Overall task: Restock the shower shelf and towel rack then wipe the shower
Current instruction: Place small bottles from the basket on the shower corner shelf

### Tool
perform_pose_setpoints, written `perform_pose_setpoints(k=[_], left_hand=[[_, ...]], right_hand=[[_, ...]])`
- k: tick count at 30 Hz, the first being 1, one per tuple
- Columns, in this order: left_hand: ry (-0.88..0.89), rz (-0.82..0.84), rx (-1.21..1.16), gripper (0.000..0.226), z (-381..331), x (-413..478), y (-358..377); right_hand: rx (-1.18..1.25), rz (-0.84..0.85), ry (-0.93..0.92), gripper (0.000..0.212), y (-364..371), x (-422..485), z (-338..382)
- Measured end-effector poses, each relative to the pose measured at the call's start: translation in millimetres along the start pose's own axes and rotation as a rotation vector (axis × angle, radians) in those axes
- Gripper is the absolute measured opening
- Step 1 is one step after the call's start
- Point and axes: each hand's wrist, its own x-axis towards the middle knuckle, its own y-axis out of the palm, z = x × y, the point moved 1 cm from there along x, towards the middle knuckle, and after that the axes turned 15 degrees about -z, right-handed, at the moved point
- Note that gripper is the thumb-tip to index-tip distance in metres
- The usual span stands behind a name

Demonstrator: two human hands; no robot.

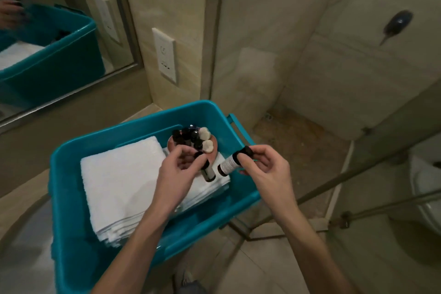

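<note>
A teal plastic bin (143,124) sits on the counter corner below me. Inside lie folded white towels (119,179) and a pink dish (212,153) crowded with several small dark-capped bottles (183,137) and two pale round items (205,133). My left hand (179,169) hovers over the dish and grips a small dark bottle (208,172) by its neck. My right hand (265,167) pinches the black cap of a second small bottle with a white label (226,164), held just over the bin's right side.
A wall mirror (47,31) at the left reflects the bin and my hands. An outlet plate (164,55) is on the wall behind. The glass shower enclosure (286,55) with a dark wall fixture (397,22) stands to the right, a toilet (424,186) at far right.
</note>
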Motion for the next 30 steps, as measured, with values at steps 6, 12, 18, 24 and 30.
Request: perform_pose_setpoints(k=[6, 12, 18, 24, 30], left_hand=[[-0.12, 0.149, -0.195, 0.025, -50.6, -70.2, 16.5], [-0.192, 0.473, -0.205, 0.032, -75.1, -174.8, 77.0], [-0.381, 0.625, -0.209, 0.034, -59.1, -289.8, 167.3], [-0.397, 0.822, -0.211, 0.037, -62.0, -365.8, 240.2], [-0.229, 0.995, -0.107, 0.033, -72.6, -388.3, 307.0]], right_hand=[[0.221, -0.147, 0.122, 0.02, -92.6, -42.2, 7.5], [0.462, -0.416, 0.329, 0.02, -219.7, -91.6, -24.5], [0.699, -0.589, 0.538, 0.031, -327.7, -148.1, -61.3], [0.751, -0.645, 0.539, 0.018, -407.1, -173.5, -68.4], [0.746, -0.629, 0.491, 0.024, -461.7, -148.9, -64.6]])
